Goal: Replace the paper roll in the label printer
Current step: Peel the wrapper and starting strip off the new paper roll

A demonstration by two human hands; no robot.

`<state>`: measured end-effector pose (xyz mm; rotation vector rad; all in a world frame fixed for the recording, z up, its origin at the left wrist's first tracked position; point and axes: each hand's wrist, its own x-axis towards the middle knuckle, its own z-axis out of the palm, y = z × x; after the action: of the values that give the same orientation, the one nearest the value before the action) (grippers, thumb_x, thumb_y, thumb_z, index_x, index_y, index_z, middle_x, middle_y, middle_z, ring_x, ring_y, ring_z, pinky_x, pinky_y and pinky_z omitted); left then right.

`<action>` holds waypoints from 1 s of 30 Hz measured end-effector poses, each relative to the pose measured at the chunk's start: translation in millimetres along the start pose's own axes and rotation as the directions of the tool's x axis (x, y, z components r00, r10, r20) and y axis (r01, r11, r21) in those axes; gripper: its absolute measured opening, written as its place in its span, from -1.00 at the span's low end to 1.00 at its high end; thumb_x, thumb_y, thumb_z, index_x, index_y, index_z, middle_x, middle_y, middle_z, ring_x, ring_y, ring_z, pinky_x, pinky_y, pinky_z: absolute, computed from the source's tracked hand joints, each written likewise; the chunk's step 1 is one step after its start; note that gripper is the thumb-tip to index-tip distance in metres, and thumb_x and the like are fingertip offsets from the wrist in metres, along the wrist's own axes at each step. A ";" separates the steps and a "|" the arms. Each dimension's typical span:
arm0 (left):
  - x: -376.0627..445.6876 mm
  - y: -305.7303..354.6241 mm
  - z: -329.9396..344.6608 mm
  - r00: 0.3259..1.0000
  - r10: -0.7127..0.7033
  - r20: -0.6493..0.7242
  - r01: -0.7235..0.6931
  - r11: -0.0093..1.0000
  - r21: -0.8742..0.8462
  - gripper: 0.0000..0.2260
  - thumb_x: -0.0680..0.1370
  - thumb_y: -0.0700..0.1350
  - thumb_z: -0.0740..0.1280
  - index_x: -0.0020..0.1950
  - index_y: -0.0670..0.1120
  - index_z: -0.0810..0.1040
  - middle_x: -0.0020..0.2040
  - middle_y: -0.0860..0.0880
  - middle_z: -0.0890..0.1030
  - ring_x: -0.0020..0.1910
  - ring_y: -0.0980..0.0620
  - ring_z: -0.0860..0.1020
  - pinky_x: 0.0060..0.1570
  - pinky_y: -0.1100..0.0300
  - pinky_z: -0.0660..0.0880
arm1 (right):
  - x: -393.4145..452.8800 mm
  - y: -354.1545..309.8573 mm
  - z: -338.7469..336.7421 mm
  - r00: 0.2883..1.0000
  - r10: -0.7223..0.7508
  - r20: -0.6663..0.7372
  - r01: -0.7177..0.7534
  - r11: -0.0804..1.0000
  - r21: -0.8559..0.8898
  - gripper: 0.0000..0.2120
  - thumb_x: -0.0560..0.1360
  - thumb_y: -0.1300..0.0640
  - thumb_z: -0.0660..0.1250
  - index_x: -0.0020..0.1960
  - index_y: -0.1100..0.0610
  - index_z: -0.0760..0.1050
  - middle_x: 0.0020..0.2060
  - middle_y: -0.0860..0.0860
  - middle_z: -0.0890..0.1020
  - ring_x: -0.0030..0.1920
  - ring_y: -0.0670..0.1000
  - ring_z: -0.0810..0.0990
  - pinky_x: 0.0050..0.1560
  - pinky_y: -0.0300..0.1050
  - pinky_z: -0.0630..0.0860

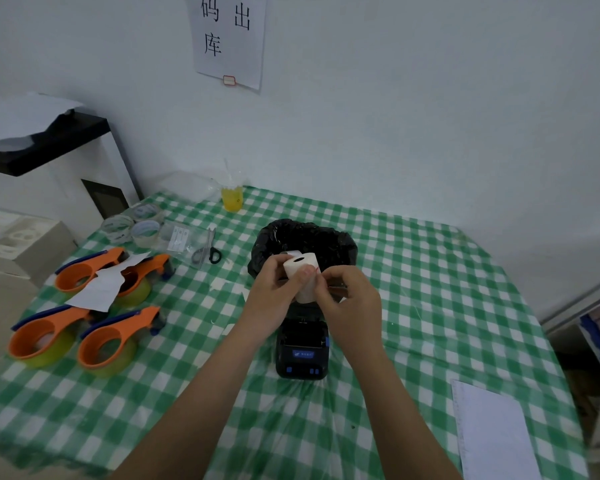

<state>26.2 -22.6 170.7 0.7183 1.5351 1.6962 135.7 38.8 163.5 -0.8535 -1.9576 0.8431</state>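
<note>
Both hands meet over the middle of the table w/ green-white checked cloth [430, 271]. Left hand [274, 292] is wrapped around a white paper roll [303, 271], thumb across the front, fingers closed on its side; the roll is held up off the table, tilted, hollow core facing up & toward the camera. Right hand [350, 303] is at the roll's right edge w/ thumb & forefinger pinched together there, seemingly on a thin reddish strip or the paper's loose end; too small to tell which. Roll sits in the air just above the black label printer [302, 351], which stands on the cloth directly below the hands, blue buttons & small blue label on its front; its upper part is hidden by the hands, so can't tell if the lid is up. Just behind the roll is a small bin w/ black bag liner [309, 237]. To the left: four orange tape dispensers [84, 306] w/ a white paper scrap across two of them, clear tape rolls [132, 226], scissors [207, 252]. A cup of yellow drink [232, 199] stands at the far edge, a white sheet [492, 434] at near right.
</note>
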 end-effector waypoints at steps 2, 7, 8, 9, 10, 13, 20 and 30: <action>0.7 -0.7 0.0 1.000 0.001 0.005 -0.001 0.999 0.035 -0.77 0.50 -0.06 0.33 0.14 0.00 0.43 0.00 0.00 0.59 -0.03 0.08 0.59 0.01 0.14 0.58 | 1.0 -0.2 0.6 1.000 0.002 -0.019 -0.003 1.000 -0.029 -0.95 0.47 0.13 0.37 -0.16 0.09 0.54 -0.22 -0.10 0.59 -0.21 -0.13 0.58 -0.20 -0.24 0.57; 2.2 0.7 0.4 1.000 -0.007 0.027 0.007 1.000 0.005 -0.74 0.51 -0.09 0.33 0.18 -0.04 0.42 -0.03 0.04 0.59 -0.07 0.15 0.58 -0.15 0.33 0.59 | 1.2 -1.8 -0.1 0.987 0.163 -0.011 -0.160 0.977 0.144 -0.84 0.48 0.17 0.34 -0.21 -0.06 0.49 -0.22 -0.09 0.61 -0.21 -0.13 0.58 -0.18 -0.25 0.54; 2.5 0.6 0.2 1.000 -0.014 0.024 0.014 1.000 -0.007 -0.74 0.51 -0.09 0.33 0.18 -0.05 0.42 -0.02 0.04 0.59 -0.07 0.14 0.58 -0.18 0.35 0.59 | 0.8 -1.8 -0.8 0.983 0.184 0.000 -0.181 0.966 0.184 -0.84 0.48 0.18 0.34 -0.20 -0.06 0.51 -0.21 -0.09 0.61 -0.20 -0.13 0.59 -0.17 -0.25 0.54; 2.9 0.3 -0.1 1.000 -0.022 0.019 0.022 1.000 -0.017 -0.74 0.51 -0.10 0.33 0.17 -0.05 0.42 -0.02 0.03 0.58 -0.06 0.13 0.58 -0.20 0.35 0.59 | 0.4 -1.4 -1.5 0.980 0.196 0.014 -0.194 0.957 0.216 -0.86 0.49 0.19 0.34 -0.18 -0.04 0.53 -0.20 -0.08 0.62 -0.19 -0.13 0.59 -0.16 -0.24 0.55; 3.3 0.1 -0.5 1.000 -0.027 0.015 0.027 0.999 -0.021 -0.74 0.51 -0.09 0.32 0.17 -0.05 0.42 -0.01 0.03 0.58 -0.05 0.13 0.58 -0.21 0.35 0.59 | 0.0 -1.5 -2.4 0.980 0.197 0.026 -0.197 0.951 0.237 -0.89 0.49 0.19 0.33 -0.15 -0.01 0.54 -0.19 -0.07 0.63 -0.18 -0.13 0.60 -0.15 -0.23 0.56; 3.1 -0.5 0.1 0.999 -0.031 0.019 0.031 0.999 -0.007 -0.74 0.51 -0.08 0.32 0.18 -0.04 0.42 0.00 0.04 0.59 -0.05 0.15 0.58 -0.15 0.31 0.59 | -0.1 -2.4 -4.0 0.992 0.124 0.016 -0.125 0.974 0.186 -0.90 0.48 0.16 0.35 -0.13 -0.04 0.54 -0.18 -0.10 0.64 -0.13 -0.14 0.61 -0.12 -0.27 0.57; 4.1 -0.2 1.9 0.998 -0.020 0.058 0.018 0.999 0.037 -0.67 0.50 -0.07 0.34 0.23 -0.08 0.41 0.02 0.00 0.59 -0.02 0.09 0.58 0.03 0.14 0.56 | 4.6 -3.5 -3.5 0.971 0.240 -0.003 -0.233 0.943 0.238 -0.92 0.45 0.16 0.36 -0.20 0.03 0.54 -0.22 -0.06 0.63 -0.17 -0.10 0.60 -0.11 -0.19 0.57; 6.9 -4.4 1.9 0.998 -0.015 0.053 0.012 0.998 0.067 -0.69 0.49 -0.05 0.35 0.21 -0.05 0.43 0.00 0.01 0.59 -0.02 0.08 0.58 0.03 0.12 0.56 | 4.1 -5.1 -7.2 0.987 0.158 0.017 -0.159 0.976 0.146 -0.94 0.47 0.09 0.35 -0.18 -0.01 0.51 -0.23 -0.12 0.61 -0.19 -0.18 0.58 -0.17 -0.37 0.51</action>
<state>24.4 -15.8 166.2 0.7795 1.5625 1.6096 138.9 41.1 172.4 -0.9287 -1.8243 1.0700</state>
